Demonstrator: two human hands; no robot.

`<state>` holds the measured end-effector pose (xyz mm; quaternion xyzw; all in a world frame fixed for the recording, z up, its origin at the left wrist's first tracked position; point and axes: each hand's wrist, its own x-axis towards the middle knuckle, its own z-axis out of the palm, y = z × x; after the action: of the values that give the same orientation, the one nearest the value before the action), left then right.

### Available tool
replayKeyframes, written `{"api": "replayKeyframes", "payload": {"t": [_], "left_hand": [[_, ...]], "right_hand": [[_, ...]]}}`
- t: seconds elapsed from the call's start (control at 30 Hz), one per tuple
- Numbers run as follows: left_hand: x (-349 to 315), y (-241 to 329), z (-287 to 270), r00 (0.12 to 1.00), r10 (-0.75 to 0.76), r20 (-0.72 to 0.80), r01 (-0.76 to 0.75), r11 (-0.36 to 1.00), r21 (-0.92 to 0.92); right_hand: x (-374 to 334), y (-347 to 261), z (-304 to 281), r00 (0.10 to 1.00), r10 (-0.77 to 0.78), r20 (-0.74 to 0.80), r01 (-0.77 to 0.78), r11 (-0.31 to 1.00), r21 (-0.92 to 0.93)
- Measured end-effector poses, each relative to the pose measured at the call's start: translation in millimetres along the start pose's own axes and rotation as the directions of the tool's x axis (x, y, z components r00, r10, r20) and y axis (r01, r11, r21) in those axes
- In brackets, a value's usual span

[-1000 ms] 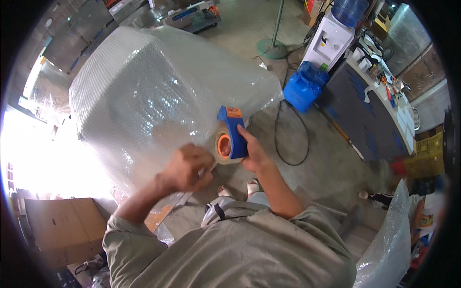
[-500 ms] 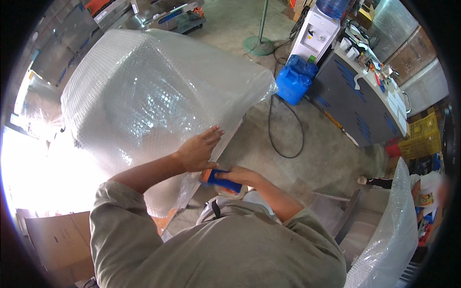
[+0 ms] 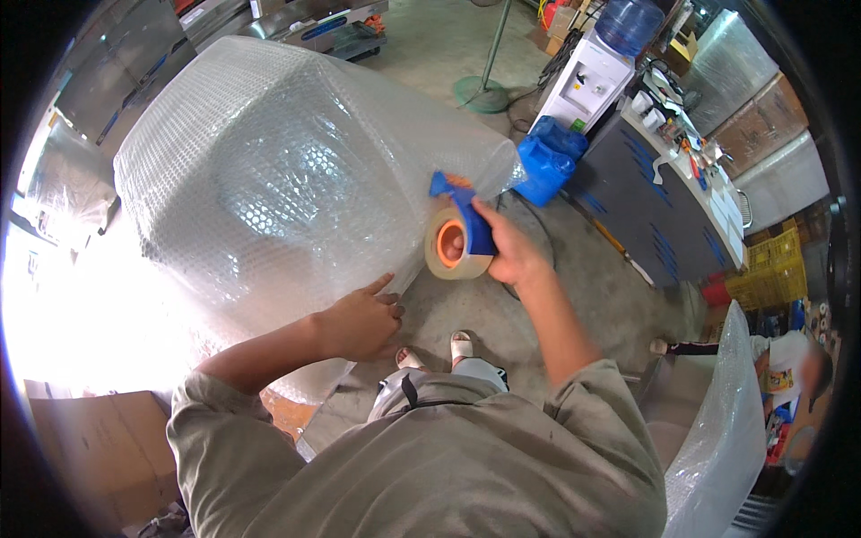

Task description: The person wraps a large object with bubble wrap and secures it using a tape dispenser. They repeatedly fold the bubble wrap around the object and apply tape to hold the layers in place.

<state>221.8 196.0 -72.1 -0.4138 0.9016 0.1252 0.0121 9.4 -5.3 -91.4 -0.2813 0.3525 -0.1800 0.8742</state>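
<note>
Already fully bubble-wrapped, the big bundle (image 3: 296, 170) awaits taping: left hand (image 3: 359, 323) presses spread against its wrap, right hand (image 3: 502, 247) grips the tape dispenser (image 3: 457, 238).

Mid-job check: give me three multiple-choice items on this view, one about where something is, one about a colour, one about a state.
1. Where is the left hand?
A. flat against the bubble-wrapped bundle
B. on the water dispenser
C. on the cardboard box

2. What colour is the frame of the tape dispenser?
A. green
B. blue
C. white

3. What is the state of the right hand?
A. open and empty
B. resting on the floor
C. closed around the tape dispenser's handle

Key: 1 A, the palm and fingers lie on the wrap near its lower edge. 2 B, the handle and frame are blue, with an orange core in the tan tape roll. 3 C, the fingers wrap the handle, with the roll up at the bundle's edge.
</note>
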Motion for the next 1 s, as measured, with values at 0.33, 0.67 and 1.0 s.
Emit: {"api": "replayKeyframes", "payload": {"t": [0.33,0.67,1.0], "left_hand": [[35.6,-53.8,-71.7,0.752,-0.204,-0.627,0.171,0.979,-0.112],[75.2,-116.7,-76.9,0.734,-0.411,-0.541,0.319,0.911,-0.26],[145.0,-156.2,-86.3,0.925,-0.376,0.046,0.344,0.781,-0.522]], "right_hand": [[12.1,-7.1,-3.2,0.992,0.124,0.011,-0.123,0.992,-0.023],[12.8,-4.6,-1.4,0.998,0.05,-0.037,-0.051,0.999,-0.003],[11.1,16.9,6.5,0.997,0.064,-0.032,-0.063,0.998,0.028]]}}
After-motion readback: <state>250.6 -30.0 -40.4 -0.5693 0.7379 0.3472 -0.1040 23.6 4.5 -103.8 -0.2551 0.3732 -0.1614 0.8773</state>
